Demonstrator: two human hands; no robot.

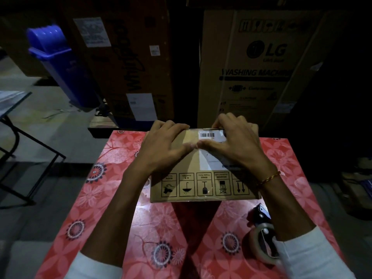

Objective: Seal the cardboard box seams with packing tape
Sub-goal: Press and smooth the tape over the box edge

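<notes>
One cardboard box (201,174) is sitting on the red floral table (112,198), and both hands are lying on its top. The left hand (161,146) is resting flat and open, fingers spread and curling over the box's far edge, gripping nothing. The right hand (231,141) is pressing down beside it, thumb tips nearly meeting, its fingers bending over the far edge near the barcode label (207,135); it may be pinching a tape end there, though the dim view is not showing this clearly. One tape dispenser (261,236) is lying near the box's right corner, under the right forearm. Beyond the box, two large cartons and one blue bin (58,63) are standing.
</notes>
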